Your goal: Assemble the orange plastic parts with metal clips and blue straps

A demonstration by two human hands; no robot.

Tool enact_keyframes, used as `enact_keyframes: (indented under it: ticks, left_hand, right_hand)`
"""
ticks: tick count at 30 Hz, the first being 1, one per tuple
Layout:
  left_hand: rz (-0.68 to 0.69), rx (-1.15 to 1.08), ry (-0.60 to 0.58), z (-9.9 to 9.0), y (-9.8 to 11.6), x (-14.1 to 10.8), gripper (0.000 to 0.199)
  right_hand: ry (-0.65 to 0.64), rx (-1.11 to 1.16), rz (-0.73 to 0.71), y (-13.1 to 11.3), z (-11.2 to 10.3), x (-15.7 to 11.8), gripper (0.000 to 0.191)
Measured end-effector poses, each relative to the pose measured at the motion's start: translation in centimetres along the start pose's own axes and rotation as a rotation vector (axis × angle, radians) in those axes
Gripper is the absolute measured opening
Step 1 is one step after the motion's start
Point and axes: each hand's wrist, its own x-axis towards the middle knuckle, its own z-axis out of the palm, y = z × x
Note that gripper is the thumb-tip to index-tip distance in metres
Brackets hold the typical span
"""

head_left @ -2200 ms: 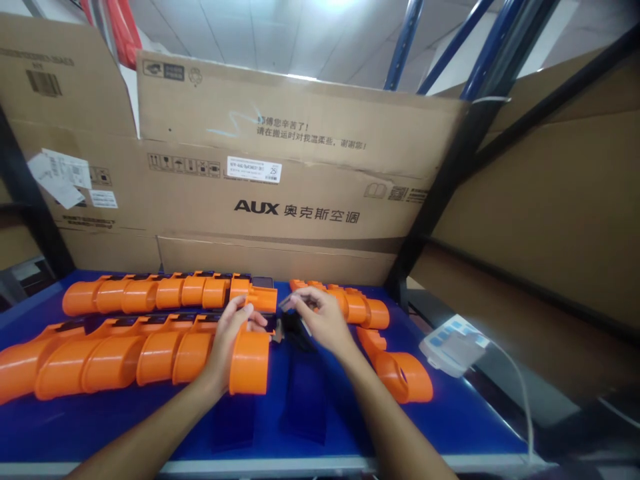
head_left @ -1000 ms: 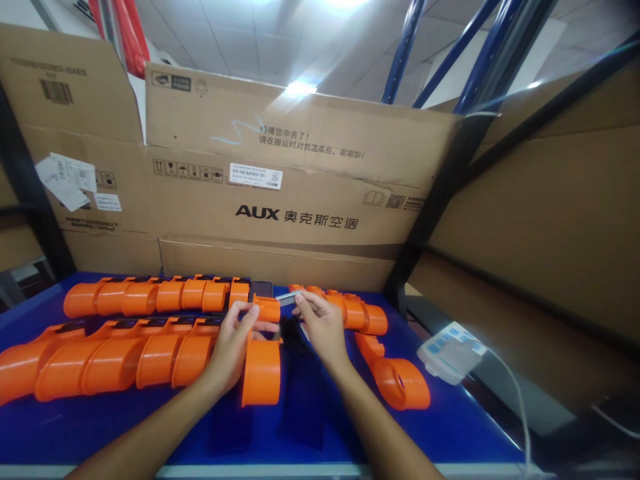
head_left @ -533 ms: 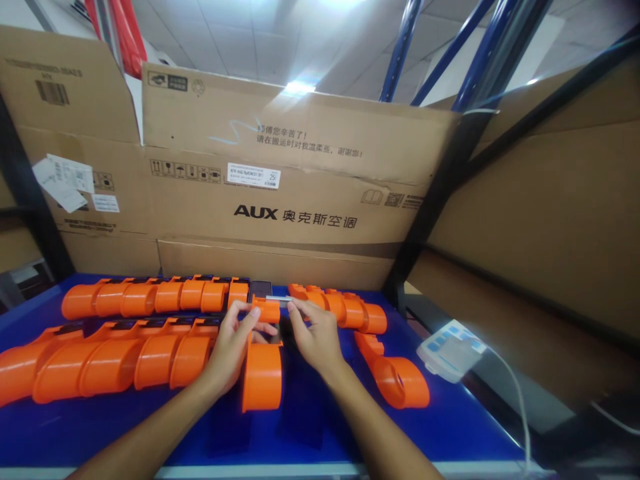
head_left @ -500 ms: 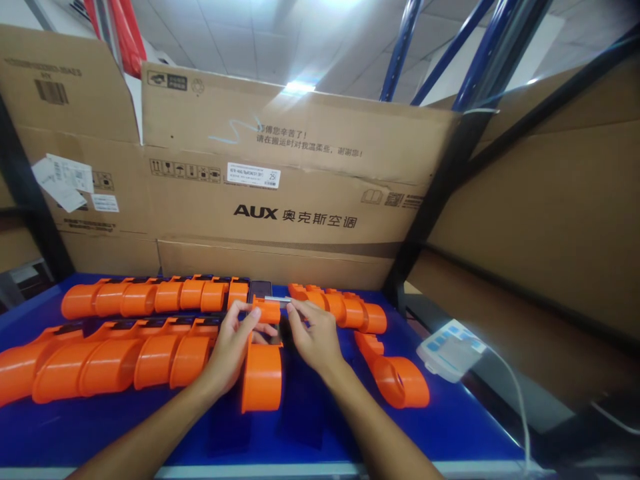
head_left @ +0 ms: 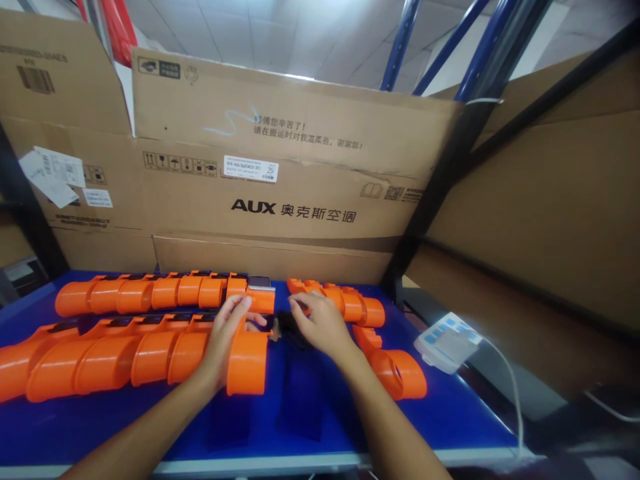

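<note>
My left hand (head_left: 227, 333) is closed around an orange plastic holder (head_left: 247, 363), a wide ring with a narrower barrel at its top. A thin silver strip shows along the upper edge of that barrel. To the right of the holder is my right hand (head_left: 323, 323), apart from it, with fingers curled and thumb close to the index finger. Whatever may be between those fingertips is hidden. Small dark pieces (head_left: 291, 328) lie on the table beneath the right fingers, too blurred to name.
Two rows of similar orange holders (head_left: 105, 363) stand on the left of the blue table (head_left: 190, 433). More orange holders (head_left: 353, 308) are at the right. A phone-like dark object (head_left: 259, 282) lies behind my hands. A white corded box (head_left: 445, 343) sits near the right edge. Cardboard (head_left: 300, 187) closes the back.
My right hand has drawn away from the holder, and the thin silver rod is gone from its fingertips. My left hand and the holder have shifted slightly left.
</note>
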Motion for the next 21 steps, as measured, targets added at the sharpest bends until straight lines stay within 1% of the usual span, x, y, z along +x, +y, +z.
enact_keyframes:
  ticks: [3, 5, 7, 17, 21]
  left_hand:
    - [-0.029, -0.054, 0.044, -0.4, -0.2, 0.3, 0.046]
    - [-0.043, -0.068, 0.041, -0.5, -0.4, 0.3, 0.046]
    - [-0.043, -0.071, 0.03, -0.5, -0.4, 0.3, 0.046]
    - [-0.001, -0.001, 0.044, -0.3, -0.6, 0.3, 0.049]
    - [0.013, 0.003, 0.042, -0.2, -0.6, 0.2, 0.049]
  right_hand:
    - [-0.128, -0.18, 0.079, 0.5, 0.2, -0.2, 0.019]
    - [-0.213, -0.244, 0.073, 0.4, 0.4, -0.5, 0.019]
    - [-0.272, -0.262, 0.055, 0.2, 0.6, -0.7, 0.018]
    - [-0.342, -0.293, -0.005, -0.4, 1.3, -0.9, 0.014]
    - [-0.312, -0.195, -0.014, -0.2, 1.3, -0.8, 0.013]
